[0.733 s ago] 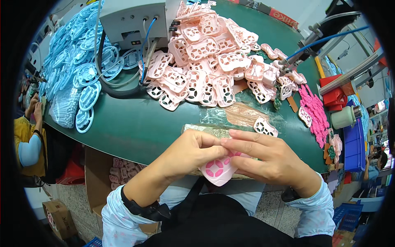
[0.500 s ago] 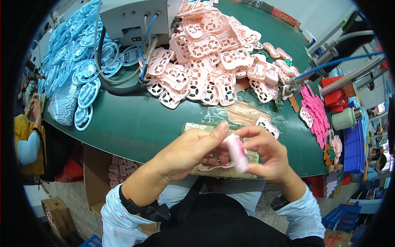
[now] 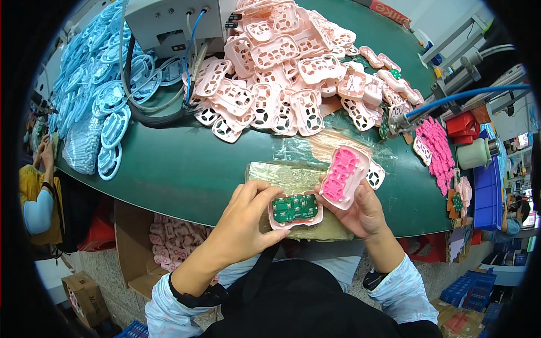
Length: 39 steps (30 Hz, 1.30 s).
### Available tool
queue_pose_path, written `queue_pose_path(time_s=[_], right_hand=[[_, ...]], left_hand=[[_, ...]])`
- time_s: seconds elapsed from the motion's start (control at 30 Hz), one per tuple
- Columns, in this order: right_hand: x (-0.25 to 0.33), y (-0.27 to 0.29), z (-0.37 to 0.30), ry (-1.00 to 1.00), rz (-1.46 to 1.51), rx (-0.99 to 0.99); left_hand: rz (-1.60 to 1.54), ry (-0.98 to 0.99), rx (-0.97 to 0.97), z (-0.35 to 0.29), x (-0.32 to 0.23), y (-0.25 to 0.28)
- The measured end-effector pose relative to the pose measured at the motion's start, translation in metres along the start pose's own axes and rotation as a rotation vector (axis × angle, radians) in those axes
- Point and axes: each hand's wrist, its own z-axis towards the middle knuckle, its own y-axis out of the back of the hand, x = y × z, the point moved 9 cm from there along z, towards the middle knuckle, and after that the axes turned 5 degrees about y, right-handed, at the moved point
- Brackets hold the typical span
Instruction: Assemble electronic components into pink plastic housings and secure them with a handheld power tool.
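My left hand [image 3: 239, 217] pinches the side of a pale pink shell [image 3: 274, 221], its thumb along the near edge. A green circuit board [image 3: 298, 207] lies face up inside that shell, over a yellowish, tape-covered block [image 3: 270, 170]. In my right hand [image 3: 365, 214] is a second pale pink shell [image 3: 359, 179], tilted so that its inner side shows. A bright pink rubber keypad [image 3: 341, 174] sits in it. The two shells are apart, side by side.
Pale pink shells [image 3: 276, 53] form a big heap across the green table [image 3: 180, 163]. Blue plastic rings [image 3: 112, 124] are piled left, beside a grey machine box [image 3: 163, 28]. Bright pink keypads [image 3: 437, 152] lie right, near a metal arm [image 3: 417, 115]. A cardboard box [image 3: 135, 242] stands below.
My hands have moved apart. The right-hand shell, blurred and edge-on before, is now turned to show its bright pink keypad. The circuit board in the other shell has come into view.
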Motion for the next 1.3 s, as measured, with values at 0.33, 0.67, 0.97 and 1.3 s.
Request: queue_pose_path(time_s=[0.33,0.67,0.97,1.3], right_hand=[[-0.001,-0.010,-0.002,0.018,0.040,0.086],[-0.002,-0.011,-0.001,-0.005,0.039,0.061],[-0.003,-0.009,0.001,-0.025,0.016,0.038],[0.008,-0.047,-0.016,0.182,-0.500,0.164]], left_hand=[[0.114,-0.078,-0.192,0.008,-0.022,0.001],[0.646,-0.104,0.283,0.038,-0.047,-0.026],[0.182,-0.144,0.101,0.008,-0.007,0.004],[-1.154,0.190,0.062,-0.006,0.024,-0.013]])
